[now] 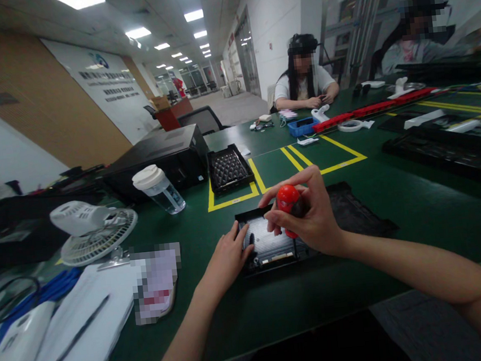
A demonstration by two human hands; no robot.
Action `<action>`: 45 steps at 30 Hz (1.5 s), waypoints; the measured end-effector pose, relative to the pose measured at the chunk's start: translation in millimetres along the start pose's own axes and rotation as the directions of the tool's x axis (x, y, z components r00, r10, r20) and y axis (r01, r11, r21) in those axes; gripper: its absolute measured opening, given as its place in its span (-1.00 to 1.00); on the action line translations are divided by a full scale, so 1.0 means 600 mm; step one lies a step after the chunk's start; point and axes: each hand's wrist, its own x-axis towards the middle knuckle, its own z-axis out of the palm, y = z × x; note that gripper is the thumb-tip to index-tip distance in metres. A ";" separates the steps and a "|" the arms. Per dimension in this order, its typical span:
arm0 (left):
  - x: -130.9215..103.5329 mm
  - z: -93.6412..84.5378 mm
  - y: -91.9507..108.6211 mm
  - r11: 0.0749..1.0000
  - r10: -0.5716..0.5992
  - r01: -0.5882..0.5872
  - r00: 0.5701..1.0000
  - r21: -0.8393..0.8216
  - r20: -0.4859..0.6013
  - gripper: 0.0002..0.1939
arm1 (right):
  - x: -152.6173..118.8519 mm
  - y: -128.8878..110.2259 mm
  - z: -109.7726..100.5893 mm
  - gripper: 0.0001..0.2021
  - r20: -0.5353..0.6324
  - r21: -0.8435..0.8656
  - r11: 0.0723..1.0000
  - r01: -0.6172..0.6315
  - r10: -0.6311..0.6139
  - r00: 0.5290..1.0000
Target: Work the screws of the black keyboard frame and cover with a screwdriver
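Observation:
A black-framed device with a silver metal plate (265, 236) lies on the green table in front of me. My right hand (314, 219) is closed round a screwdriver with a red and black handle (288, 198). Its shaft points down at the near edge of the device; whether the tip touches a screw cannot be made out. My left hand (229, 255) lies on the device's left edge with its fingers apart. A flat black panel (360, 211) sits just right of the device, partly hidden by my right hand and wrist.
Left of me are a white fan (98, 231), a lidded water bottle (160, 188), a phone (159, 285) and papers (85, 331). Farther back stand a black computer case (162, 159) and a black tray (229, 167). Two people sit across the table, near a blue bin (300, 127).

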 end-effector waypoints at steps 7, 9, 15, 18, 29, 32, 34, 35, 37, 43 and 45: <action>0.003 0.015 -0.008 1.000 0.006 -0.006 1.000 0.015 -0.009 -0.48 | 0.000 0.002 0.001 -0.59 -0.007 0.001 1.000 -0.015 0.015 1.000; 0.003 0.017 -0.009 1.000 0.004 -0.004 1.000 0.022 -0.007 -0.48 | 0.000 0.004 0.002 -0.59 -0.024 0.009 1.000 -0.014 0.014 1.000; 0.001 0.014 -0.008 1.000 0.002 -0.002 1.000 0.017 -0.001 -0.47 | -0.005 0.011 0.001 -0.56 -0.091 -0.010 0.999 -0.045 0.044 0.995; 0.001 0.012 -0.007 1.000 -0.004 0.004 1.000 0.021 -0.003 -0.47 | -0.007 0.014 0.001 -0.71 -0.064 0.092 0.994 -0.064 0.071 0.995; 0.000 0.008 -0.005 1.000 -0.012 0.012 1.000 0.013 0.011 -0.47 | -0.014 0.014 -0.003 -0.85 -0.024 0.246 0.962 -0.116 0.125 0.992; 0.000 0.007 -0.004 1.000 -0.013 0.013 1.000 0.017 0.009 -0.47 | -0.014 0.011 -0.005 -0.75 0.001 0.169 0.977 -0.130 0.132 0.991; -0.001 0.007 -0.003 1.000 -0.012 0.011 1.000 0.020 0.008 -0.48 | -0.014 0.011 -0.006 -0.74 0.016 0.152 0.981 -0.123 0.122 0.992; -0.001 0.007 -0.003 1.000 -0.010 0.009 1.000 0.021 0.008 -0.48 | -0.014 0.011 -0.006 -0.74 0.022 0.154 0.980 -0.123 0.121 0.992; -0.001 0.008 -0.003 1.000 -0.010 0.010 1.000 0.024 0.007 -0.49 | -0.014 0.011 -0.007 -0.75 0.026 0.164 0.978 -0.126 0.124 0.992; 0.000 0.006 -0.002 0.999 -0.015 0.014 1.000 0.028 0.017 -0.48 | -0.014 0.011 -0.008 -0.76 0.001 0.174 0.977 -0.123 0.125 0.992; 0.000 0.005 -0.002 1.000 -0.015 0.015 1.000 0.027 0.020 -0.48 | -0.016 0.010 -0.008 -0.77 -0.010 0.163 0.979 -0.125 0.129 0.992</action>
